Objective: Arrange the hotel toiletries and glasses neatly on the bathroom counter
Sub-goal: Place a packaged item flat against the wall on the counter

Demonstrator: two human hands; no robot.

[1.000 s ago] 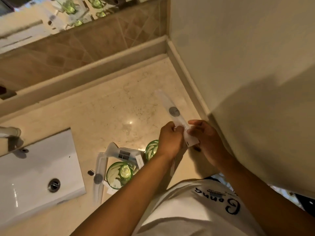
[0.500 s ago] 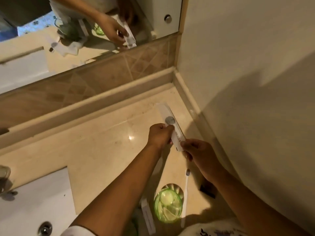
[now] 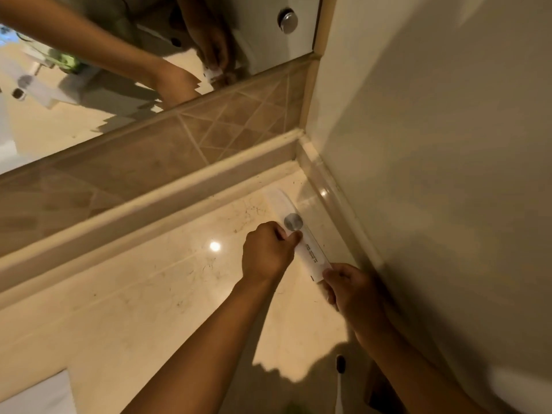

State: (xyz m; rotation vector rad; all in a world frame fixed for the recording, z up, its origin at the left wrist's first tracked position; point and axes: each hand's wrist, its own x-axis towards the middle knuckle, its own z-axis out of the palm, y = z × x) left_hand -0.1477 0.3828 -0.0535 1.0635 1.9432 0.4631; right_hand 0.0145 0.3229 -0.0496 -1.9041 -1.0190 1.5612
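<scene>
Both hands pinch the toiletry packet (image 3: 310,255): left hand (image 3: 267,253) mid, right hand (image 3: 351,289) near end. Looks light; release unevenly and it skews from the right wall (image 3: 448,144).

The near end of the white packet (image 3: 310,252) disappears under the right hand (image 3: 352,289), and its printed lines are too small to read. The left hand's (image 3: 267,253) fingertips curl out of sight against the packet. At the bottom edge, a white toothbrush (image 3: 339,383) and the sink corner (image 3: 38,395) at lower left are cut off.
</scene>
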